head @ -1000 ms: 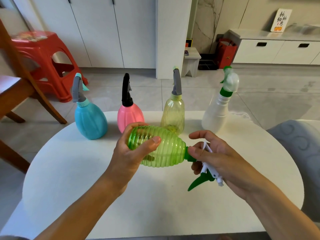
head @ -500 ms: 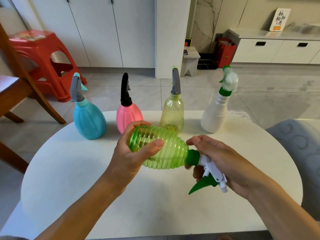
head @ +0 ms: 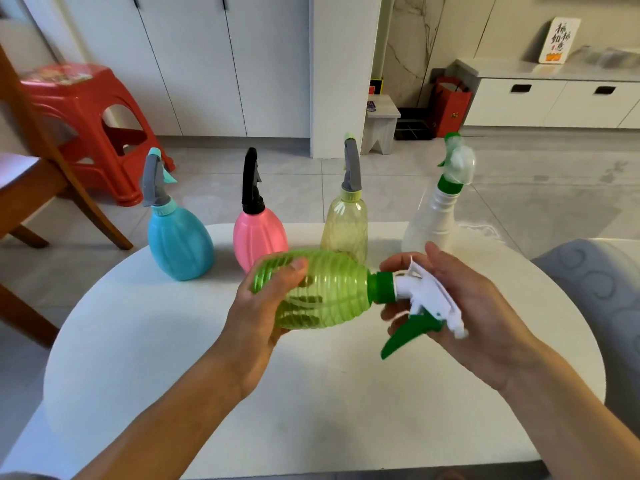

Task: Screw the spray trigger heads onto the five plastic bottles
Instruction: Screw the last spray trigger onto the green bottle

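Observation:
A ribbed green bottle (head: 325, 292) lies sideways above the white round table (head: 173, 358), gripped around its base by my left hand (head: 256, 313). Its white and green trigger head (head: 420, 301) sits on the neck with the green collar (head: 382, 287) against the bottle. My right hand (head: 474, 306) cups behind the trigger head with fingers spread, thumb below it. Along the far edge stand a blue bottle (head: 178, 237), a pink bottle (head: 258, 237), a yellow bottle (head: 344, 223) and a white bottle (head: 433, 220), each upright with a trigger head on top.
A wooden chair (head: 38, 181) and a red plastic stool (head: 86, 112) stand to the left of the table. A grey cushioned seat (head: 595, 289) is at the right. White cabinets (head: 207, 64) line the back wall.
My right hand has loosened from a closed grip on the trigger head to a spread, cupping hold. The collar now shows fully and the head has turned, its green lever pointing down.

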Action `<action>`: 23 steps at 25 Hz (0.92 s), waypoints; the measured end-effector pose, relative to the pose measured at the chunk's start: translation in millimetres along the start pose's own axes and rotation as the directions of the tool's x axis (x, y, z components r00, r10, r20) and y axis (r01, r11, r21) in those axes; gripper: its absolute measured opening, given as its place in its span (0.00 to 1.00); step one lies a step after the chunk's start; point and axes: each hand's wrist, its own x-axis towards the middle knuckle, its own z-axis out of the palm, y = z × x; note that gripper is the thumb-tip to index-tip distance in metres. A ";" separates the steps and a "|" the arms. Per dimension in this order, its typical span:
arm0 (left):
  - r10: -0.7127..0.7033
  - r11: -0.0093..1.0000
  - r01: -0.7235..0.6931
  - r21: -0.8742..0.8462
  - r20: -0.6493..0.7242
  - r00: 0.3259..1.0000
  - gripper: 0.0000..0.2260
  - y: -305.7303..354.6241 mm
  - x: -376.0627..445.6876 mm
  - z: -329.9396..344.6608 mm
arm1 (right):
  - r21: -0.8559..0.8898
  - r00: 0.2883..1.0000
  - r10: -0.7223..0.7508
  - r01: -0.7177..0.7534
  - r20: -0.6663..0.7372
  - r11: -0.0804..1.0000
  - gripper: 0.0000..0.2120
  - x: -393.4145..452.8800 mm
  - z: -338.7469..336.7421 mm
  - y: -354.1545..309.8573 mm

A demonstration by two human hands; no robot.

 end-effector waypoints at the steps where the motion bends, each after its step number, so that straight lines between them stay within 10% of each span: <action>1: -0.071 0.996 0.071 -0.046 0.012 0.997 0.24 -0.5 -1.0 1.5 | 0.116 0.999 -0.033 0.031 0.021 0.993 0.18 1.7 -1.7 0.8; 6: -0.310 0.911 0.328 -0.249 0.110 0.944 0.24 -7.8 -7.8 8.8 | 0.369 0.938 -0.264 0.169 0.224 0.914 0.23 12.1 7.3 15.8; 14: -0.331 0.908 0.367 -0.201 0.191 0.924 0.26 -19.1 -11.7 8.0 | 0.212 0.958 -0.283 0.287 -0.048 0.934 0.12 18.6 19.5 14.8; 23: 0.021 0.956 -0.107 0.273 0.302 0.953 0.27 -24.4 -18.4 19.9 | 0.249 0.959 -0.238 0.271 -0.155 0.930 0.10 8.2 22.0 9.2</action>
